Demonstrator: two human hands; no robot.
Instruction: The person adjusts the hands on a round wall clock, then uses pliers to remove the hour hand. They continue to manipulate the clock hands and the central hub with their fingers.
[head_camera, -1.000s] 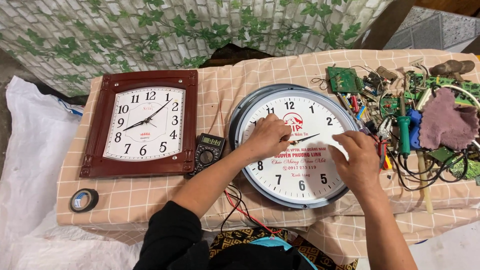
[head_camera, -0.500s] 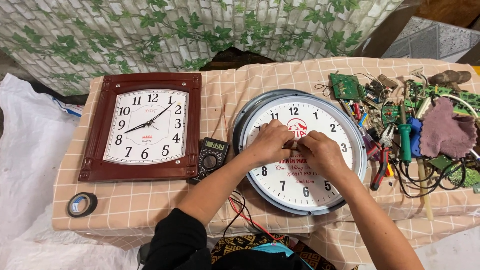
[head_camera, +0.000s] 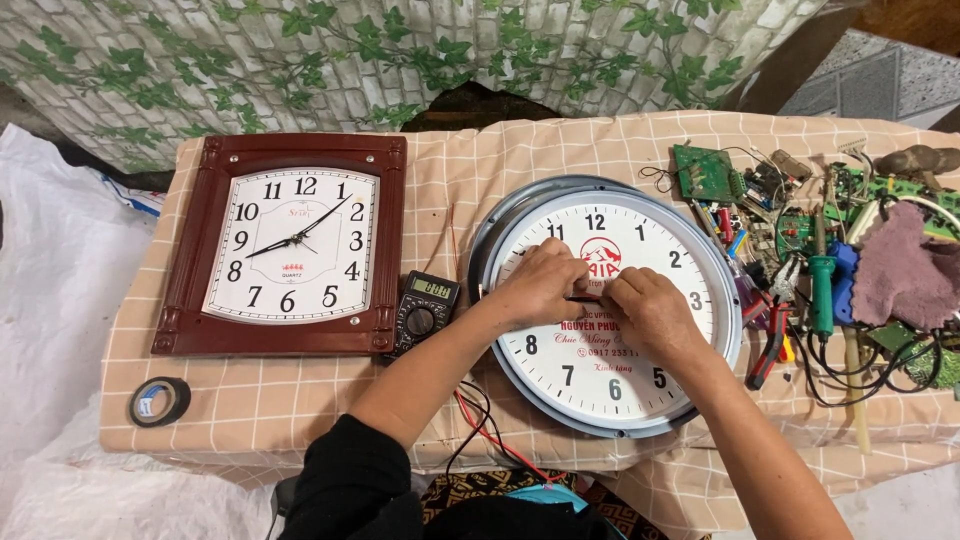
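The round white clock (head_camera: 610, 310) lies face-up on the checked table (head_camera: 300, 410), right of the square brown clock (head_camera: 285, 245). Both hands have closed in on its centre — left hand (head_camera: 540, 285) and right hand (head_camera: 650, 310) now pinch the dark clock hands (head_camera: 578, 297), where a second ago the right rested at the rim — so adjustment looks underway.

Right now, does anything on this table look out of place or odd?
Yes: the round clock lies flat with its front cover off, the silver rim pushed out behind it. Both hands, left hand and right hand, touch its bare dial.
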